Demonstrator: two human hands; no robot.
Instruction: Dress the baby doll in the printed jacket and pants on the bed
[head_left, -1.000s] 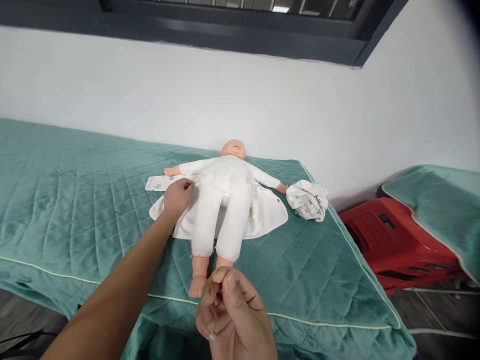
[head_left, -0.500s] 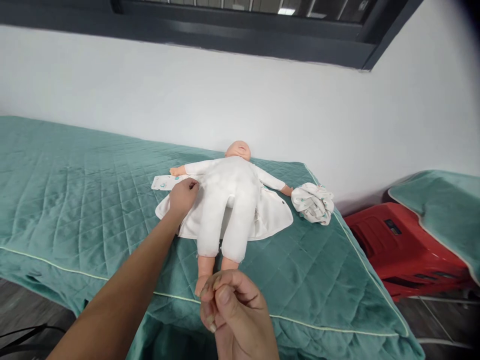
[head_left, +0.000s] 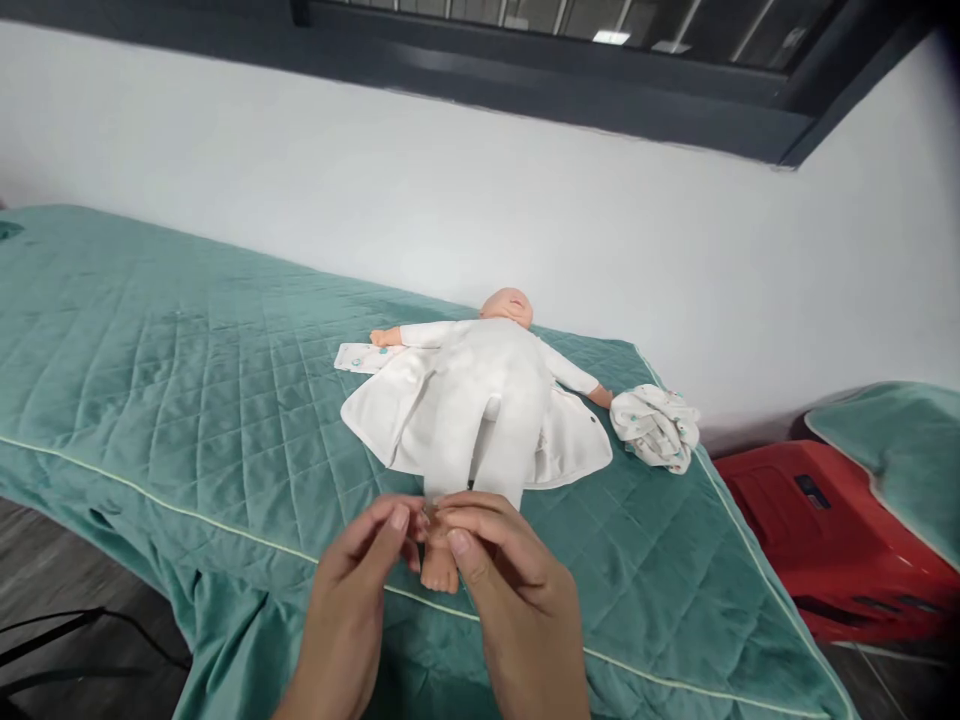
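Observation:
A baby doll (head_left: 491, 375) in a white body suit lies on its back, head toward the wall, arms spread. Under it a white garment (head_left: 577, 440) is spread open, with a patterned strip (head_left: 358, 357) by the doll's hand on the left. My left hand (head_left: 367, 570) and my right hand (head_left: 510, 580) meet in front of the doll's feet, fingertips pinched close together. Whatever is between the fingertips is too small to make out. One doll foot (head_left: 439, 568) shows between my hands; the other is hidden.
A crumpled patterned cloth (head_left: 655, 428) lies right of the doll. The green quilted cover (head_left: 225, 400) spreads over the bed. A red plastic chair (head_left: 817, 530) with a green cloth (head_left: 892, 450) stands at right. Black cables (head_left: 97, 615) are at lower left.
My left hand has left the garment beside the doll and come down to my right hand. My right hand has moved slightly up. The view has shifted, so the doll appears further right.

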